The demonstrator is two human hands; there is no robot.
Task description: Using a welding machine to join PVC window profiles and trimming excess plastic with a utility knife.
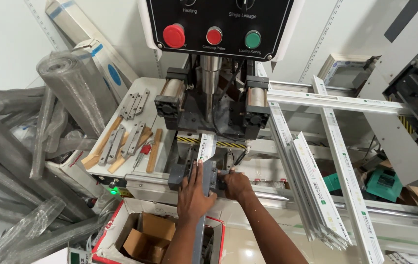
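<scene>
Two bare hands press on a grey profile bar (208, 178) lying at the front of a welding machine (212, 105). The left hand (194, 188) lies flat and open on the bar, fingers spread. The right hand (236, 185) curls closed around the bar's right edge. White profile strips (311, 190) lean just to the right; metal plates (126, 139) rest on the table (157, 88) at left.

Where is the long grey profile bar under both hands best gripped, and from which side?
Probably on the long grey profile bar near its machine end, from above and both flanks, as the left hand and right hand sit now: it is narrow, straight-sided, and its far end runs into the clamp block.
</scene>
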